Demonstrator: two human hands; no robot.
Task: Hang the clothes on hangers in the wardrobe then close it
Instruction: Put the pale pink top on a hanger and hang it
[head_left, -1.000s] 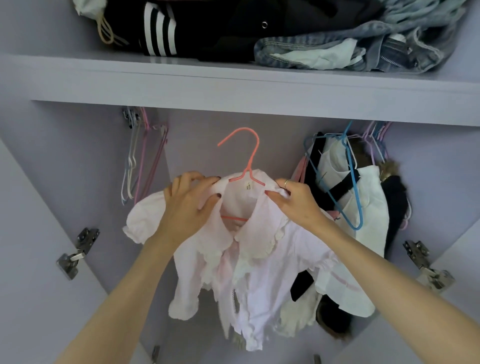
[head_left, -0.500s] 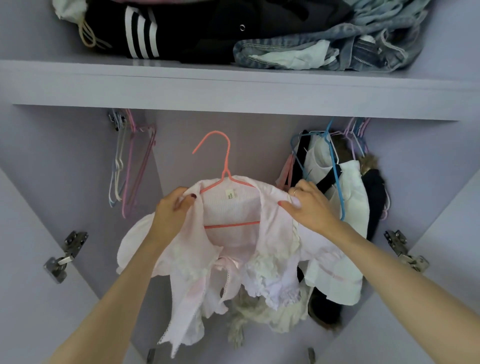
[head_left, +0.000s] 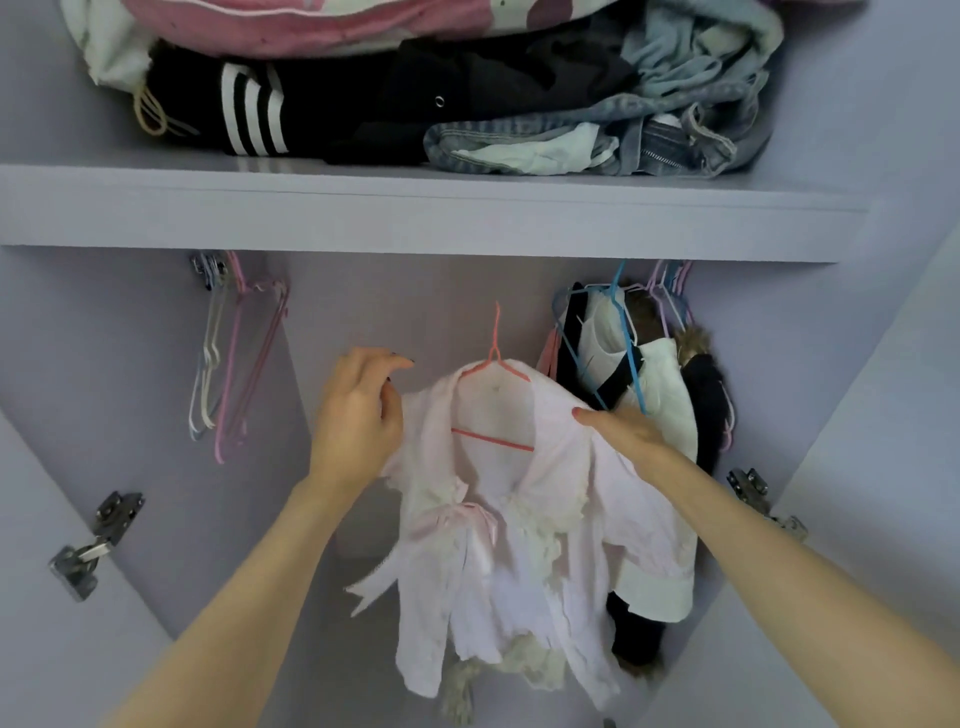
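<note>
A pale pink blouse (head_left: 519, 519) with lace trim hangs on a coral hanger (head_left: 493, 439) inside the wardrobe. The hanger's hook (head_left: 496, 332) is turned edge-on and ends below the shelf, with no rail visible. My right hand (head_left: 623, 434) grips the blouse's right shoulder over the hanger arm. Beside the left shoulder is my left hand (head_left: 358, 415), its fingers loosely curled and holding nothing; the palm lies against the cloth's edge.
Empty hangers (head_left: 228, 364) hang at the left. White and black clothes on blue hangers (head_left: 654, 395) hang close at the right. The shelf (head_left: 415, 208) above carries folded clothes (head_left: 467, 104). Door hinges (head_left: 96, 540) sit on both sides.
The blouse and hanger moved right, toward the hung clothes, and the hook turned edge-on. My left hand let go of the left shoulder. My view tilted upward.
</note>
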